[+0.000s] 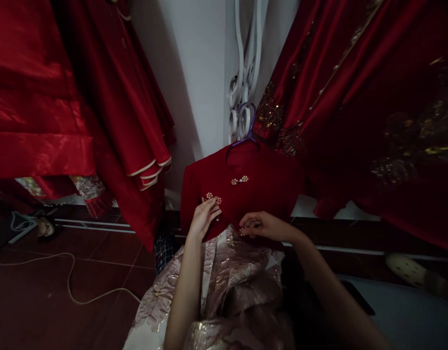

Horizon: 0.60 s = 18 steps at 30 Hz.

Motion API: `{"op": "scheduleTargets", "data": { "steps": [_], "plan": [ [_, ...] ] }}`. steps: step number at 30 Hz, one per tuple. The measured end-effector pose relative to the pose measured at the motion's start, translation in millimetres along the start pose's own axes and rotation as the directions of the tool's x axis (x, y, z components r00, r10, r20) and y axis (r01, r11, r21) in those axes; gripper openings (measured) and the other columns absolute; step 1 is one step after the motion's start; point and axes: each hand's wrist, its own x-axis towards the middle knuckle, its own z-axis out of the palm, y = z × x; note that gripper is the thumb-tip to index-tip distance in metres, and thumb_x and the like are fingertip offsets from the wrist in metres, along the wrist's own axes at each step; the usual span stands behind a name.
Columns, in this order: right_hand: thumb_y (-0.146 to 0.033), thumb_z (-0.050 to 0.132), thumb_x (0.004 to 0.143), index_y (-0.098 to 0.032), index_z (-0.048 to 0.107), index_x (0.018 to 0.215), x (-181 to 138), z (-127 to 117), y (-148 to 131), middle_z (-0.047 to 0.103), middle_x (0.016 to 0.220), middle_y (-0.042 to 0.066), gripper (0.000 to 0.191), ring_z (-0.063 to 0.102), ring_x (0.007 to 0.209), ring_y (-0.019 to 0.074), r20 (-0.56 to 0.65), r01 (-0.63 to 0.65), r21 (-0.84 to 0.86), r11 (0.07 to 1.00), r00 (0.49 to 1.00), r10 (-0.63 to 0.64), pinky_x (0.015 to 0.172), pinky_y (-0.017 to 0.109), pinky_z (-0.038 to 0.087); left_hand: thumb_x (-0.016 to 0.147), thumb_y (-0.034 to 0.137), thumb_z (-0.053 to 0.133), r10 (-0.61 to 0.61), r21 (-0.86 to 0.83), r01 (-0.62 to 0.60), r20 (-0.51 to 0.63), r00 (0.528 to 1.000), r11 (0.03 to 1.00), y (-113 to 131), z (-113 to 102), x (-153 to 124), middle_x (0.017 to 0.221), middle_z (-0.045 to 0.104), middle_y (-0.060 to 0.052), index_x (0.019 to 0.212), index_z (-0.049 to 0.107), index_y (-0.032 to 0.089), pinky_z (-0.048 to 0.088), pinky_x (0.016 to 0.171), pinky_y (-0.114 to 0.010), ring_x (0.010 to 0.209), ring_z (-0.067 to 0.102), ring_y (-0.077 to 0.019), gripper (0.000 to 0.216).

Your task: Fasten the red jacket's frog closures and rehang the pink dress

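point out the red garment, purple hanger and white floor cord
Red fabric garment with beaded clasps (262, 194), head view: front panel.
Thin purple hanger (251, 132), head view: neck below the hook.
Thin white cord (68, 285), head view: bend on the floor.

Red jacket (273, 187): on purple hanger (250, 137)
Left hand (205, 217): at jacket's flower clasp (209, 195)
Right hand (262, 224): at jacket's lower front
Floral brocade (242, 265): below jacket

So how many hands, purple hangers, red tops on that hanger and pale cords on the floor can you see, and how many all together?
Hands: 2 (left hand, right hand)
Purple hanger: 1
Red top: 1
Pale cord: 1
Total: 5
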Motion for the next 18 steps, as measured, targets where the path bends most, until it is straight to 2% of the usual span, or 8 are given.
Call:
{"op": "scheduleTargets", "data": {
  "steps": [3, 10, 18],
  "plan": [
    [-0.045, 0.065, 0.070, -0.013, 0.059, 0.092, -5.1, -2.1, -5.0, 0.066, 0.081, 0.006, 0.039, 0.059, 0.068, 0.0124, 0.031, -0.020, -0.017, 1.000, 0.999, 0.021, 0.067, 0.027, 0.046, 0.068, 0.021, 0.070, -0.036, -0.076, 0.033, -0.039, 0.999, 0.997, -1.6, -0.1, 2.1, 0.090, 0.068, -0.006, 0.086, 0.067, 0.012, 0.048, 0.087, -0.031, 0.075, 0.063, -0.0105, 0.021],
    [-0.046, 0.065, 0.069, -0.014, 0.058, 0.091, 0.2, 3.5, -1.6, 0.065, 0.081, 0.005, 0.039, 0.059, 0.066, 0.0119, 0.044, -0.037, -0.002, 0.999, 0.998, 0.037, 0.066, 0.027, 0.046, 0.067, 0.016, 0.070, -0.015, -0.096, 0.005, -0.109, 0.994, 0.995, -5.8, -1.5, 4.6, 0.093, 0.069, -0.007, 0.083, 0.069, 0.012, 0.047, 0.089, -0.030, 0.079, 0.064, -0.0111, 0.017],
    [-0.046, 0.065, 0.069, -0.014, 0.058, 0.090, 1.8, 6.3, -0.8, 0.064, 0.078, 0.004, 0.039, 0.058, 0.066, 0.0119, 0.053, -0.027, 0.004, 1.000, 0.998, 0.027, 0.065, 0.027, 0.046, 0.064, 0.021, 0.073, -0.019, -0.055, 0.014, -0.080, 0.997, 0.998, -5.2, -0.5, 2.7, 0.095, 0.069, -0.008, 0.085, 0.070, 0.013, 0.045, 0.092, -0.029, 0.090, 0.064, -0.0142, 0.024]
  ]
}}
